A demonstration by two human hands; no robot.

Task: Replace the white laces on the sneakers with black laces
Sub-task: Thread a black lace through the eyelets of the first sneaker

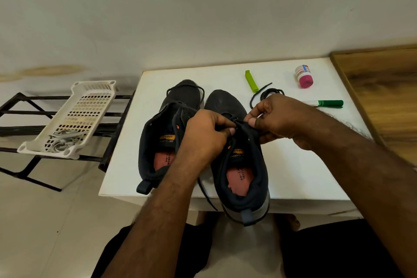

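**Two hands work a black lace into the right sneaker**

Two dark sneakers sit side by side on the white surface (293, 165), toes pointing away from the person. The left hand (205, 133) and the right hand (282, 119) meet over the tongue of the right sneaker (239, 165). Both hands pinch the black lace (234, 125) there with curled fingers and thumbs. One end of this lace hangs down past the near edge of the surface. The left sneaker (162, 137) lies just beside the left hand, and no hand holds it.

Each tongue has an orange label. It reads "CAMPUS", though part of the word is hidden. The pink insoles have writing too, but it is too small to read.

A spare black lace (268, 92) lies coiled behind the right hand. Near it are a green clip (251, 81), a green marker (329, 103) and a small pink-capped bottle (304, 77). The white laces (63, 140) lie in a white basket (90, 101) on a black rack (22, 128), well apart to the left.
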